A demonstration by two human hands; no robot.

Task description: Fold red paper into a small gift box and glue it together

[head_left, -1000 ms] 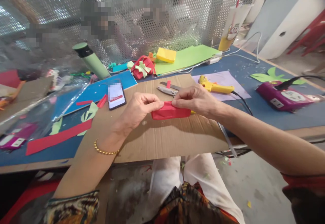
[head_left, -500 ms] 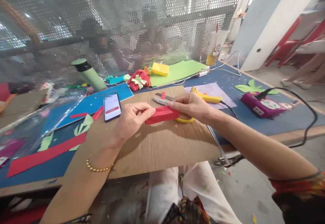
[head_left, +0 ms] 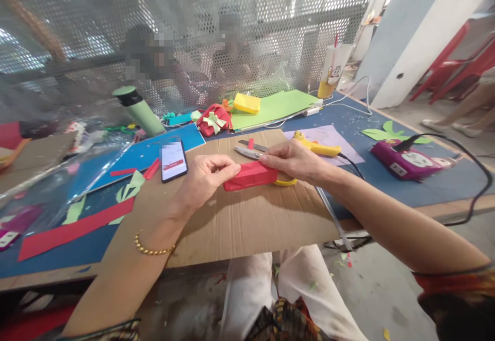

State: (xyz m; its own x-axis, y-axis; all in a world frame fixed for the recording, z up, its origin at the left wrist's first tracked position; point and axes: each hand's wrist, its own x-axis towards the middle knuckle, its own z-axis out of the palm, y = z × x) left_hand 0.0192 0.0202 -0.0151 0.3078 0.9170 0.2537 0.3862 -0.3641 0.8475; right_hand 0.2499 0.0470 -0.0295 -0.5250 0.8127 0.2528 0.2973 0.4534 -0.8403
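A folded red paper piece (head_left: 251, 176) is stretched between my two hands, above a brown cardboard sheet (head_left: 240, 227). My left hand (head_left: 211, 176) pinches its left end between thumb and fingers. At the right end, the thumb and fingers of my right hand (head_left: 288, 159) grip its upper edge. Scissors (head_left: 247, 152) with yellow handles lie on the cardboard behind the paper, partly covered by it and by my right hand. Beside their blades are a grey metal strip and a small red scrap (head_left: 251, 143). A yellow glue gun (head_left: 319, 147) rests beyond my right hand on purple paper.
Left of my left hand are a phone (head_left: 173, 159), red strips (head_left: 77, 229) and green cutouts. A green bottle (head_left: 139, 110), yellow block (head_left: 246, 103) and drink cup (head_left: 332, 72) stand at the back. A purple power socket (head_left: 406, 159) with a black cable sits at the right.
The view has shifted slightly, so things on the table appear a little further right. Both hands keep their hold on the red paper, which looks slightly more tilted towards the camera.
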